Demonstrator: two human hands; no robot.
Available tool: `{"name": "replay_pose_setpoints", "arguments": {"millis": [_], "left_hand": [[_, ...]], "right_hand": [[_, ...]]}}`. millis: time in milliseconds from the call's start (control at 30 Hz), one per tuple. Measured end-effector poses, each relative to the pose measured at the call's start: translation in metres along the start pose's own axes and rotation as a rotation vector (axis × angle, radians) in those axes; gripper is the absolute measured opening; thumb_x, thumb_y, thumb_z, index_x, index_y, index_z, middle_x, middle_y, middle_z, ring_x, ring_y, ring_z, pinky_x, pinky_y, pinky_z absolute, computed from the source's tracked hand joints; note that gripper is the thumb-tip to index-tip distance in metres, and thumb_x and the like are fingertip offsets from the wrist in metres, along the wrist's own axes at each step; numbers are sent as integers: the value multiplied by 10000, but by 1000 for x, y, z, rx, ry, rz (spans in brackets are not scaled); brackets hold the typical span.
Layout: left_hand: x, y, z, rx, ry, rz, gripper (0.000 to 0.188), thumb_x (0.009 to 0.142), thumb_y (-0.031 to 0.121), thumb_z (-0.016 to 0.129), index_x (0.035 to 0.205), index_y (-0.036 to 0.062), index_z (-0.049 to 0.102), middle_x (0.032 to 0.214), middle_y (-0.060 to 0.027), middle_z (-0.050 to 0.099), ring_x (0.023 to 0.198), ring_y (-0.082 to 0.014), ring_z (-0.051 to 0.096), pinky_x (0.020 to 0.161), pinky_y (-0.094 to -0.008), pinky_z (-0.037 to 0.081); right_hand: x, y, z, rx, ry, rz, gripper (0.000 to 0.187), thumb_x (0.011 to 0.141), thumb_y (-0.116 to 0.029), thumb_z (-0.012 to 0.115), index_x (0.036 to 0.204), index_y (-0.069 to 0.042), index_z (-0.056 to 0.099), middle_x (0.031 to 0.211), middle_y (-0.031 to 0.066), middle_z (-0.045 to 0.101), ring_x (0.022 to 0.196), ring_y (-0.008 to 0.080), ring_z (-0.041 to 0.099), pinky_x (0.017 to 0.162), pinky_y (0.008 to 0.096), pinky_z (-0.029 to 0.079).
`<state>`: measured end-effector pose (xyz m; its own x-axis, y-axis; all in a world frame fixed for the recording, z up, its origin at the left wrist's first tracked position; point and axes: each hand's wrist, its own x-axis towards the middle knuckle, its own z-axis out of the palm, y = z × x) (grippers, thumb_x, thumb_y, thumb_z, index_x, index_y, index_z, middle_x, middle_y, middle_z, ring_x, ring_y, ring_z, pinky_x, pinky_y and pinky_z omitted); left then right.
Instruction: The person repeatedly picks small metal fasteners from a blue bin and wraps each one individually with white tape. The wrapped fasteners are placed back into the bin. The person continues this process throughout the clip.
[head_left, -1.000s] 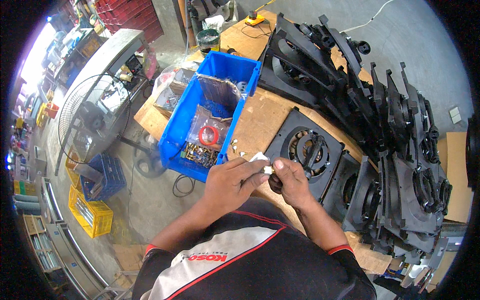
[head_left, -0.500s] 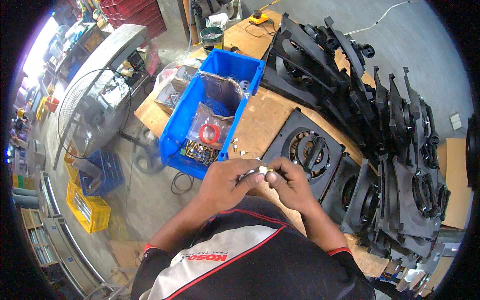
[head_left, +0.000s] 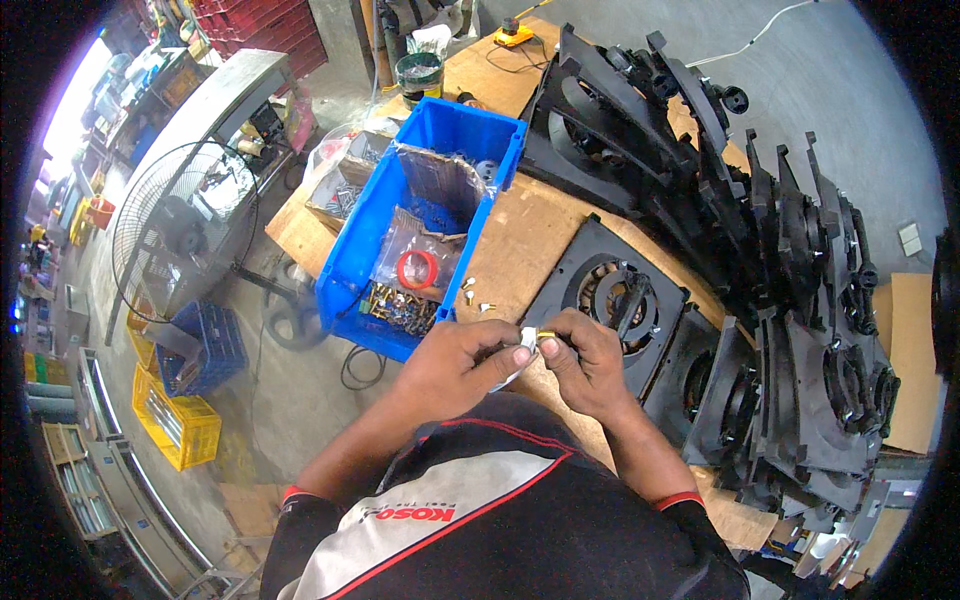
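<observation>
Pinching a small white piece (head_left: 528,338) and a brass-coloured piece (head_left: 546,335) side by side, just right of the near end of the blue bin (head_left: 385,338).
Gripping the white piece between thumb and fingers of the left hand (head_left: 452,370), nearer the blue bin; pinching the brass-coloured piece in the right hand (head_left: 590,370), farther from it, long axis apparently crosswise. Cannot tell whether joined.
</observation>
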<state>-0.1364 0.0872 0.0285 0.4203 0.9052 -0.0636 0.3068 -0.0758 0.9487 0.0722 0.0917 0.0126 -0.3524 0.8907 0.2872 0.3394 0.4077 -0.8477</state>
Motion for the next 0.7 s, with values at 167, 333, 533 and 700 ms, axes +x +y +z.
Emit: {"name": "replay_pose_setpoints", "arguments": {"millis": [167,333,533,700], "left_hand": [[-1,3,-8,-7,-65,8,261,953,256,629,972,0,675,692,-129,638,615,-167,606,579,-331,465],[-1,3,-5,-3,-39,-28,254,949,245,628,999,1,677,702,-131,646,613,-170,612,578,-332,465],[-1,-3,15,108,164,105,276,929,255,649,1049,9,689,785,-169,667,672,-253,655,616,-351,491],[-3,-2,18,174,242,173,306,918,275,657,1071,13,700,897,-193,705,807,-324,700,703,-380,532]], "right_hand": [[0,1,-1,-16,-42,-46,227,961,-232,598,941,-9,633,813,151,623,719,295,635,638,374,486],[-3,-2,4,65,-25,47,235,967,-236,591,924,-7,622,787,140,608,700,271,624,629,365,476],[-9,3,9,223,31,141,276,986,-272,563,876,-22,602,680,88,556,612,187,557,572,327,422],[-14,7,11,385,13,226,331,1019,-296,514,822,-34,562,639,35,491,581,117,473,533,305,370]]}}
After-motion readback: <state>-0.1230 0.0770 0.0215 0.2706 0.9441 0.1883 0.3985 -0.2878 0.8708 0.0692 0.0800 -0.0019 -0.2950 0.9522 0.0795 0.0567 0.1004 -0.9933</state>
